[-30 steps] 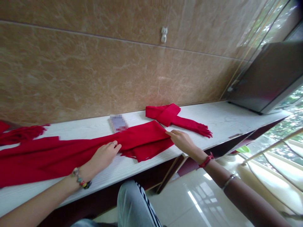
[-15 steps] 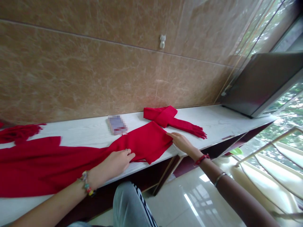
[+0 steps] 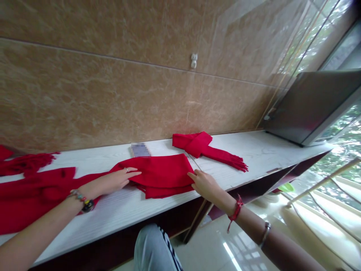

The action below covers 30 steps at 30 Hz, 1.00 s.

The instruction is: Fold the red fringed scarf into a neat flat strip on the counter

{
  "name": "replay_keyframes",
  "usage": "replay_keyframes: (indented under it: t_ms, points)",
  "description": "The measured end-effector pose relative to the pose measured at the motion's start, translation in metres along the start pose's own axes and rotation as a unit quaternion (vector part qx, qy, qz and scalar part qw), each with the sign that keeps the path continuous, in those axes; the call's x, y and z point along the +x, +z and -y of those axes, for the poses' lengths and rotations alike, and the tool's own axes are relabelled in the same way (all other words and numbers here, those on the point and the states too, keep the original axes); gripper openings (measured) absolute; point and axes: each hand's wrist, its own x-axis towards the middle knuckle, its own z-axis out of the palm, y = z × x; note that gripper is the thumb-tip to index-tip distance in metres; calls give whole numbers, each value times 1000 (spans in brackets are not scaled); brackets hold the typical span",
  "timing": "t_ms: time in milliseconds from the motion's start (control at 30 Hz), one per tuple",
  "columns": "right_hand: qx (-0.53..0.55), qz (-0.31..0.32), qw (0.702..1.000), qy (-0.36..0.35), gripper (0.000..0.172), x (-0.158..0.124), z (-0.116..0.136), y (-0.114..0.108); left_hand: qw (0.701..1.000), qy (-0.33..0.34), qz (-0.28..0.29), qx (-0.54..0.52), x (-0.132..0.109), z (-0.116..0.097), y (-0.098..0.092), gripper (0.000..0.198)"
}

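A long red scarf [image 3: 166,173] stretches along the white counter from the left side, its right end folded over in layers. At that end's right edge, my right hand [image 3: 205,184] pinches the cloth between thumb and fingers. My left hand [image 3: 115,181] lies over the narrower, gathered part of the same cloth with its fingers stretched out; its thumb is hidden. A second red scarf [image 3: 201,145], crossed over itself and fringed at one end, rests against the wall just beyond my right hand.
A blurred-out flat box-like object [image 3: 140,149] lies behind the cloth. Red fringe [image 3: 39,162] shows at the far left. The white counter [image 3: 254,150] runs along a brown tiled wall to a dark appliance-like box [image 3: 313,107]. A metal railing [image 3: 324,180] stands at the right.
My left hand has moved left and up along the cloth. My right hand has drawn its edge slightly left, and the folded end now lies flatter and straighter.
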Motion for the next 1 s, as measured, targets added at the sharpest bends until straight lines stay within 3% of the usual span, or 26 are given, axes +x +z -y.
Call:
replay_keyframes:
  t_ms: [133,300,400,600,667,733,833,867,933,1000]
  points:
    - [-48,-48,994,-91,27,9,1,-4,999,-19,-30,20,0,-1,-13,57]
    - [-102,-70,979,-162,26,15,-13,-3,992,-93,-18,82,-9,-8,5,59]
    - [-98,-110,976,-160,32,18,-25,-6,990,-119,-57,52,-15,-6,5,52]
    - [-31,-230,968,-97,43,24,-43,-13,978,-121,-166,31,-18,-18,-71,41]
    - [-24,-255,964,-78,49,20,-49,-5,973,-106,-196,54,-21,-34,-77,48]
    - [-17,-231,968,-95,52,13,-56,9,978,-108,-160,82,-26,-54,-59,56]
    - [23,-135,978,-156,52,0,-66,33,994,-76,20,72,-36,-82,-14,57]
    - [45,-108,980,-162,52,-4,-68,38,994,-68,54,71,-38,-88,-4,59]
    - [94,-69,982,-151,53,-7,-71,39,992,-57,95,54,-39,-94,0,58]
    - [140,-27,979,-146,50,-5,-73,29,992,-40,118,14,-33,-92,-14,52]
